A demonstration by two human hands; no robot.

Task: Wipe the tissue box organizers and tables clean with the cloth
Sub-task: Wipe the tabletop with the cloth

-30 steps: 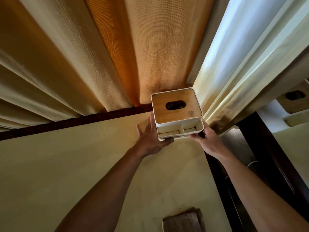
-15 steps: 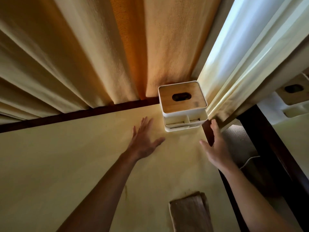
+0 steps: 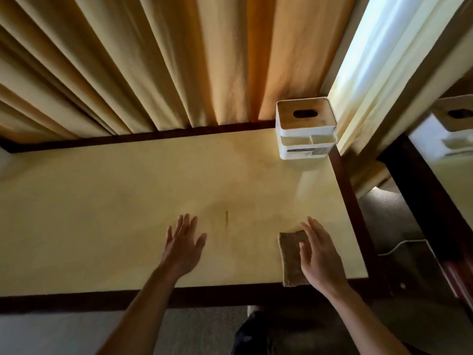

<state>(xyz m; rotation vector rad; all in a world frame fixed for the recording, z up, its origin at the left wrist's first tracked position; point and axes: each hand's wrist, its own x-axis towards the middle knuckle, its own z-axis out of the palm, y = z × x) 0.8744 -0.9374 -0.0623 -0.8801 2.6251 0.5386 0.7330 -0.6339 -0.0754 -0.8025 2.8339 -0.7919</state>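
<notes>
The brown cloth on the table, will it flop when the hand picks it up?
Probably. The cloth lies flat and thin on the table, so it likely droops. It looks light, and its rough weave should grip, not slip, under the right hand.

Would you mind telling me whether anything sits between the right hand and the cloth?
Nothing visible does. The right hand, open, is right over the cloth near the table front edge. The organizer stands in the far corner.

The organizer (image 3: 305,129) sits in my table's (image 3: 128,201) far right corner (before the curtain (image 3: 153,60)); the cloth (image 3: 291,257) lies near-right.
</notes>
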